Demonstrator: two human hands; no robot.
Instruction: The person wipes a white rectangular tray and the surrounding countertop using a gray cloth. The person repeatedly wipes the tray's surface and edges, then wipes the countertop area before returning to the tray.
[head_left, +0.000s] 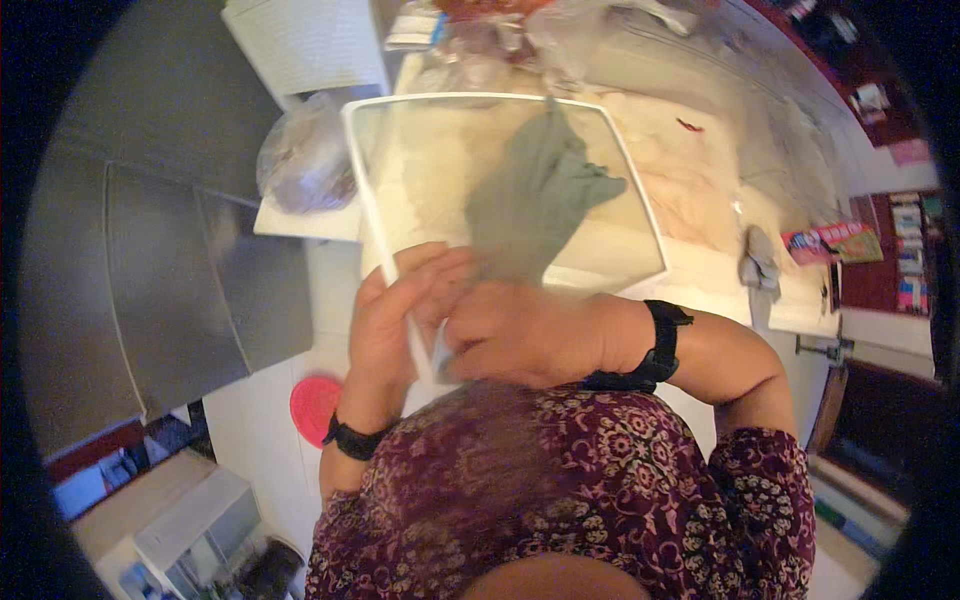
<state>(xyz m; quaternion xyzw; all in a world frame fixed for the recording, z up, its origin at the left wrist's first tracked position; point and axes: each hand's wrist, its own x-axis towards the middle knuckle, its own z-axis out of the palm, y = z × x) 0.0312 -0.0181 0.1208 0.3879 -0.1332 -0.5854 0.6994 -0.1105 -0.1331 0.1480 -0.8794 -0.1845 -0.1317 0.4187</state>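
Observation:
A glass panel with a white frame (636, 176), probably a refrigerator shelf, is tilted in front of me above the table. My left hand (390, 322) grips its frame near the lower left corner. Against the panel's lower left part lies my right hand (532, 330), blurred, with its fingers bent at that corner. A grey-green cloth (529, 195) spreads from my right hand up over the glass. Whether the fingers are closed on the cloth is partly hidden, though it bunches right at them. Both wrists wear black bands.
Behind the panel stands a table with a cream cover (697, 277), plastic bags (570, 37) at its back and a grey cloth (760, 262) at its right. A filled plastic bag (307, 157) sits left. Dark grey cabinet doors (165, 277) flank me; a red round object (315, 409) is lower left.

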